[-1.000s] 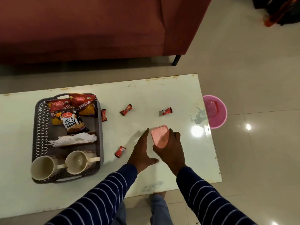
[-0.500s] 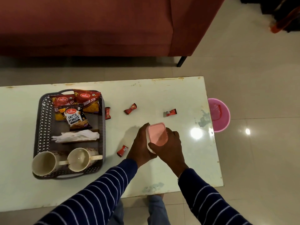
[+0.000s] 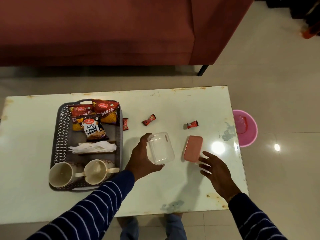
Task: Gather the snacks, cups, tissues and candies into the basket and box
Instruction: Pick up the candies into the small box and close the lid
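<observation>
My left hand (image 3: 141,157) holds a clear plastic box (image 3: 160,148), open side up and empty. Its pink lid (image 3: 193,148) lies on the table to the right. My right hand (image 3: 216,171) hovers just below the lid with fingers spread, holding nothing. Three red wrapped candies lie on the table: one (image 3: 125,124) against the basket's right wall, one (image 3: 149,120) in the middle, one (image 3: 192,125) above the lid. The grey basket (image 3: 59,134) at left holds snack packets (image 3: 94,116), white tissues (image 3: 94,147) and two cream cups (image 3: 60,174) (image 3: 95,172).
The white table (image 3: 173,184) ends just right of the lid. A pink bucket (image 3: 245,129) stands on the floor past that right edge. A dark red sofa (image 3: 103,32) runs along behind the table. My legs show below the front edge.
The pink lid came off the box. My right hand set it on the table at right and let go. My left hand now holds the open box further left.
</observation>
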